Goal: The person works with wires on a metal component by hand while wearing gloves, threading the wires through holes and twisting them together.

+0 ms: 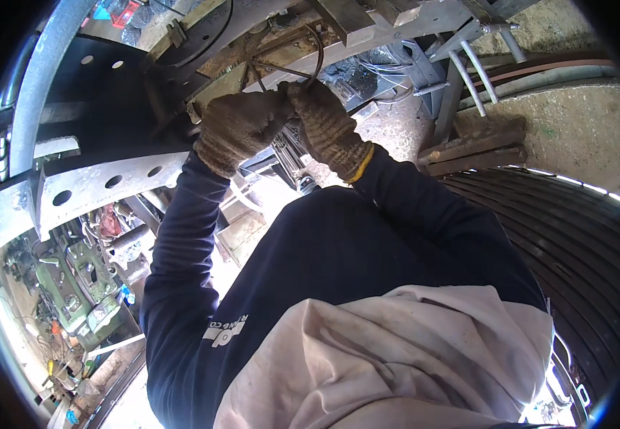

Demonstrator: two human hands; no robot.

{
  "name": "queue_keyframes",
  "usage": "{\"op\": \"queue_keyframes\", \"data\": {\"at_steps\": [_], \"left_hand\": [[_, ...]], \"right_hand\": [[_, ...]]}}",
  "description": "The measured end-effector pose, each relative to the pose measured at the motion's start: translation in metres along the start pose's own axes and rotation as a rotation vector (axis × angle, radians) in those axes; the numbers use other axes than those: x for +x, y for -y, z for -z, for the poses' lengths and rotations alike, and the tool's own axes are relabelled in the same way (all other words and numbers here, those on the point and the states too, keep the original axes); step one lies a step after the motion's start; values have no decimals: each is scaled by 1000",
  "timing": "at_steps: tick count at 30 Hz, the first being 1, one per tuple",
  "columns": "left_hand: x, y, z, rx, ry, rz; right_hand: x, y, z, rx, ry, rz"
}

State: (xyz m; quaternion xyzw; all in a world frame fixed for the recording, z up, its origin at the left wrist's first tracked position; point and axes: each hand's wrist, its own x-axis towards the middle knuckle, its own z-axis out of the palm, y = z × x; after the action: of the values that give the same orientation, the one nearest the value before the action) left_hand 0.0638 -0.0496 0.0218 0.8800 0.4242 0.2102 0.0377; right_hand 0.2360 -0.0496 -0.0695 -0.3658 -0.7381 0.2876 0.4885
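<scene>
Two gloved hands meet at upper centre of the frame beneath a rusty metal frame point(281, 43): the left hand point(237, 129) is clenched, though what it grips is hidden, while the right hand point(328, 125) grasps a thin dark wire point(318, 53) looping upward. A perforated grey beam point(102, 182) crosses the left side, and a ribbed black tyre point(574, 236) fills the right.

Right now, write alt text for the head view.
Two gloved hands, the left hand and right hand, meet at a dark bent wire on a rusty metal frame overhead. Dark blue sleeves rise from below; a perforated grey beam crosses at left.
</scene>
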Motion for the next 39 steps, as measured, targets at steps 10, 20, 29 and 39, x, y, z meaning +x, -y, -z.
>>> {"op": "queue_keyframes", "data": {"at_steps": [10,20,29,39], "left_hand": [[-12,-43,-9,287,9,131],[-18,-27,6,228,119,157],[-6,-25,6,209,107,160],[-7,-4,8,24,69,51]], "right_hand": [[-9,-9,21,1074,252,-554],[-8,-9,5,928,317,-532],[0,-1,5,1151,228,-619],[6,8,-8,980,121,-635]]}}
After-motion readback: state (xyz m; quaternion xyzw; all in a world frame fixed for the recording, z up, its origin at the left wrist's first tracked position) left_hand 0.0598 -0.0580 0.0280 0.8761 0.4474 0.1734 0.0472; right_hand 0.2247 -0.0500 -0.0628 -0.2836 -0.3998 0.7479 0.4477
